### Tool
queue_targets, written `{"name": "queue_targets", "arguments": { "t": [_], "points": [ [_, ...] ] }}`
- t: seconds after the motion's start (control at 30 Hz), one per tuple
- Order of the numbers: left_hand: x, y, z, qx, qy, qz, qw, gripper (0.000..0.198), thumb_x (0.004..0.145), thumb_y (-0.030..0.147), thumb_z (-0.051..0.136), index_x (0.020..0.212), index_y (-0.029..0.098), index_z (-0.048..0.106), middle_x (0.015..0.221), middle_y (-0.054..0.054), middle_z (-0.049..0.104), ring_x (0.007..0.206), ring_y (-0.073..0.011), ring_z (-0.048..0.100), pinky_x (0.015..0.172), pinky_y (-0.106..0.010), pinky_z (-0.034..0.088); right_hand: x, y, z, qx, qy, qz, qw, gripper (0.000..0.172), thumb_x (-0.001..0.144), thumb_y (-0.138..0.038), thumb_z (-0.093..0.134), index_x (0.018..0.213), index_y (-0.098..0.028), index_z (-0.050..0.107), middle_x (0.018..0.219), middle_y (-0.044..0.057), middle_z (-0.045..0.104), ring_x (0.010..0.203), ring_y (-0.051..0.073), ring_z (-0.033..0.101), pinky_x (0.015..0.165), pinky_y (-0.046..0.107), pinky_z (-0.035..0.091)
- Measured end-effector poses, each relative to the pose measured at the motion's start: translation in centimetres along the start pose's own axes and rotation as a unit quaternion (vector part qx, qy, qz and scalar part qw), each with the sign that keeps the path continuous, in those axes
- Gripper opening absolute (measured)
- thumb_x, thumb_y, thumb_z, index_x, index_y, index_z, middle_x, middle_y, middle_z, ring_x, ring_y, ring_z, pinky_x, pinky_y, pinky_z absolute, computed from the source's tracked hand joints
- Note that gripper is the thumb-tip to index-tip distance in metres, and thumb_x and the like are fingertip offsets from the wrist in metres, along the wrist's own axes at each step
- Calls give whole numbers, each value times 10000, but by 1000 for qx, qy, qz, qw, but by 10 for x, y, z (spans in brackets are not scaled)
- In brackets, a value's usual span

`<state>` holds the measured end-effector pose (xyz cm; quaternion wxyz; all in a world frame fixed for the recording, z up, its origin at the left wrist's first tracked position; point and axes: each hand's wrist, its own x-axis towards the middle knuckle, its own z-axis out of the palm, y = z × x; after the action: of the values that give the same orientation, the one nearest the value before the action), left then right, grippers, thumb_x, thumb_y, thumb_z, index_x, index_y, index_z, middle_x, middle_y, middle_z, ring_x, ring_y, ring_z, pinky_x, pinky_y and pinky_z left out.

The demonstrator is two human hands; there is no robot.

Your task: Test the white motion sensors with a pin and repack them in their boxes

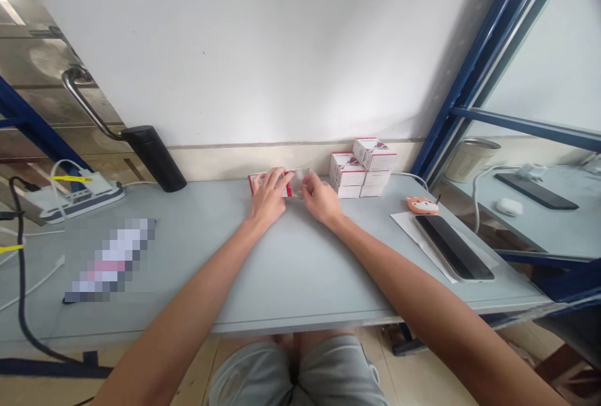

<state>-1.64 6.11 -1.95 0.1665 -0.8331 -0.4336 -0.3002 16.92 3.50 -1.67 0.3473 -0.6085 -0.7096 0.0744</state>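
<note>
Red/wht box (256,183) lay under my L hand (267,198), fingers spread. R hand (325,199) had fingers curled at its pale end; I couldn't tell if pinching. Stacked boxes (348,174) stood just right of R fingers, blk bottle (156,160) well left of L's, phone (453,247) farther right.

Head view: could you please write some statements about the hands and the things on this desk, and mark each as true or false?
1. The left hand rests on a red-and-white carton. True.
2. The dark-screened phone lies partly over white paper. True.
3. The right hand rests on that phone. False: the right hand is at the right end of the red-and-white carton.
4. The black bottle lies on its side. False: the black bottle stands upright.
5. The stacked cartons are left of the left hand. False: the stacked cartons are to its right.
</note>
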Motion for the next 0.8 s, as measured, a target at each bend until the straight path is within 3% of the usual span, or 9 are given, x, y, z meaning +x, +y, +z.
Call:
{"name": "queue_targets", "arguments": {
  "t": [0.17,0.4,0.63,0.8],
  "points": [
    [0,-2,1,7,-5,-6,1000,783,754,-51,501,1474,254,516,1526,-148,555,1441,-320,489,1190,-542,261,7,10,-15,-42,57,77,994,302,1073,-343,366,1292,-250,551,999,90,765,894,278,712,780,361,464],
    [0,-2,1,10,-9,-5,1000,780,758,-36,524,1480,260,513,1522,-150,556,1442,-326,481,1193,-545,269,7,19,-10,-78,5,115,990,241,971,-163,487,1111,-212,678,986,163,774,888,321,730,779,404,493],
    [0,-1,0,3,-10,-1,1000,783,766,-35,514,1488,268,509,1524,-141,552,1439,-318,489,1204,-534,261,1,1,-17,-28,43,29,998,342,1058,-290,367,1347,-251,547,1044,77,776,907,266,727,811,359,495],
    [-1,-2,2,0,-5,-5,1000,781,770,-35,488,1489,269,497,1524,-138,552,1450,-300,483,1192,-528,259,-6,-12,-7,6,2,-46,999,332,1048,-370,457,1335,-311,613,997,15,787,884,245,727,827,334,498]
  ]
}}
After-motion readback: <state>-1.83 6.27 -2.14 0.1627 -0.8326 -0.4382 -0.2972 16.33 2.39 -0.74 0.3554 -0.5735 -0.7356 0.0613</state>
